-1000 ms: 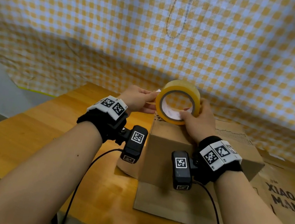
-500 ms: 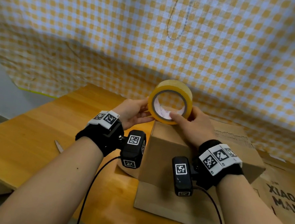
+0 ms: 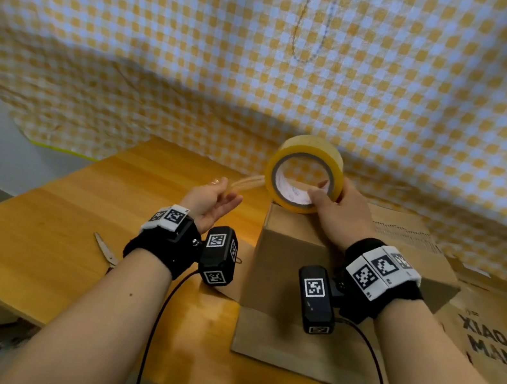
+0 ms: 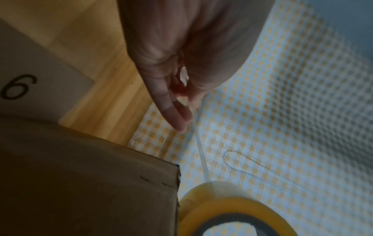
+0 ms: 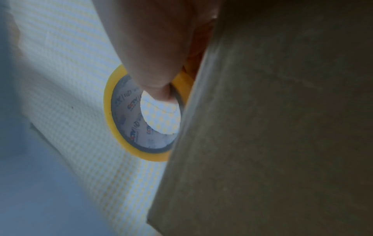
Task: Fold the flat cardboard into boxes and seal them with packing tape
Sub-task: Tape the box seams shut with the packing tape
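A folded brown cardboard box (image 3: 293, 266) stands on the wooden table (image 3: 34, 237). My right hand (image 3: 340, 210) grips a yellow roll of packing tape (image 3: 306, 153) upright at the box's far top edge, thumb inside the core. The roll (image 5: 121, 143) shows beside the box wall (image 5: 282, 127) in the right wrist view. A clear strip of tape (image 3: 247, 182) stretches left from the roll to my left hand (image 3: 213, 198), which pinches its free end between thumb and fingers. In the left wrist view the strip (image 4: 199, 146) runs from the fingertips (image 4: 181, 121) down to the roll (image 4: 232, 212).
Scissors (image 3: 106, 250) lie on the table left of my left wrist. Flat cardboard sheets (image 3: 496, 343) with printed letters lie to the right, and one flat sheet (image 3: 284, 353) sits under the box. A yellow checked cloth (image 3: 268, 59) hangs behind.
My left hand has pulled away from the roll to the left, drawing out a strip of tape. The right hand keeps the roll at the box's top edge.
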